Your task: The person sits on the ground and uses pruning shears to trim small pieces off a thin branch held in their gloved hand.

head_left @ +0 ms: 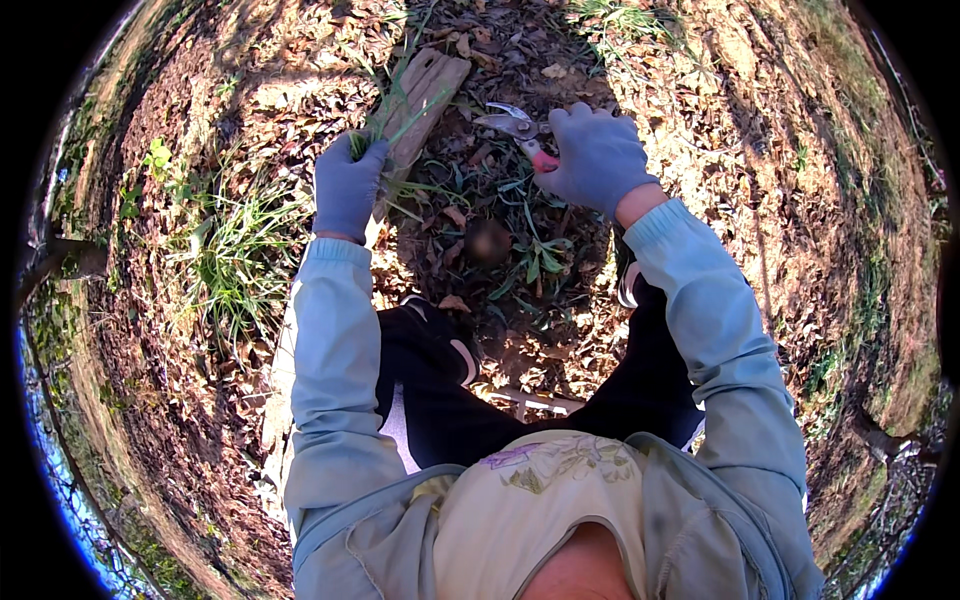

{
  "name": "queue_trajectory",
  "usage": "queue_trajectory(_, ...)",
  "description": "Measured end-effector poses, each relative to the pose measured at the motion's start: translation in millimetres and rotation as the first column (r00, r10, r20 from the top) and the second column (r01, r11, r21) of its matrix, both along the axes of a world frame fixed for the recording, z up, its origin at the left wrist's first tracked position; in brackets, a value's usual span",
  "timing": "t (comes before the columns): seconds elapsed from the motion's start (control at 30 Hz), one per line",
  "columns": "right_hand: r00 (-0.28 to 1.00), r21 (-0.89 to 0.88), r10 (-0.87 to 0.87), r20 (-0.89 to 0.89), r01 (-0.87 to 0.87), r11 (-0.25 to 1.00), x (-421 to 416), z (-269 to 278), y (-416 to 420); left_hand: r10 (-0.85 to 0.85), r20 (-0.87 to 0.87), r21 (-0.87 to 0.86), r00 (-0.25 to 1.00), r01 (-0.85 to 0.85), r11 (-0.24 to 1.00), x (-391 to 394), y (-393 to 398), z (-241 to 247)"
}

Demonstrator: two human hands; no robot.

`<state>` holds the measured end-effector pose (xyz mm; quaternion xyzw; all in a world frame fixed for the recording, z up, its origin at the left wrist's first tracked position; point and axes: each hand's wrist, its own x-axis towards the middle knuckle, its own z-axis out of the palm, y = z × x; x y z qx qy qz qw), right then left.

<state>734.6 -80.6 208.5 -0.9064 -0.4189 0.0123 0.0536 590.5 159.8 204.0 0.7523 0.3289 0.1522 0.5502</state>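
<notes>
In a grey work glove, my left hand [349, 180] grips a bunch of green grass stems [394, 112] just over a weathered wooden board [431, 90]. My right hand [596, 157], gloved alike, is closed around the red handle of a pair of pruning shears [517, 126]. The shears' blades point left and stand apart, with nothing between them. A gap separates the blades from the grass bunch. Below and between my hands, a leafy green plant [541, 259] and cut-looking green leaves lie over dry leaf litter [454, 217] in my shadow.
A grass clump [236, 247] grows left of my left forearm. Another tuft [619, 19] stands at the top. My black shoe [435, 341] is planted at the lower left of the shaded patch, the other foot at its right. Dry leaves cover the sunlit ground [720, 150].
</notes>
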Motion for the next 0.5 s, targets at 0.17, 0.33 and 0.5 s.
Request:
queue_trajectory(0.17,0.998,0.024,0.047,-0.031,-0.046,0.999,4.1,-0.7,4.2,-0.056,-0.036,-0.068,0.998,0.054,0.996,4.7,-13.9,8.6)
queue_trajectory(0.33,0.968,-0.061,0.03,-0.251,-0.047,0.997,3.6,11.9,11.6,-0.06,-0.05,-0.064,0.997,0.057,0.996,1.9,-10.9,7.2)
queue_trajectory(0.5,0.896,-0.055,-0.008,-0.444,-0.019,0.998,6.3,8.5,7.6,0.018,-0.014,-0.112,1.0,-0.019,0.994,1.7,-7.7,6.5)
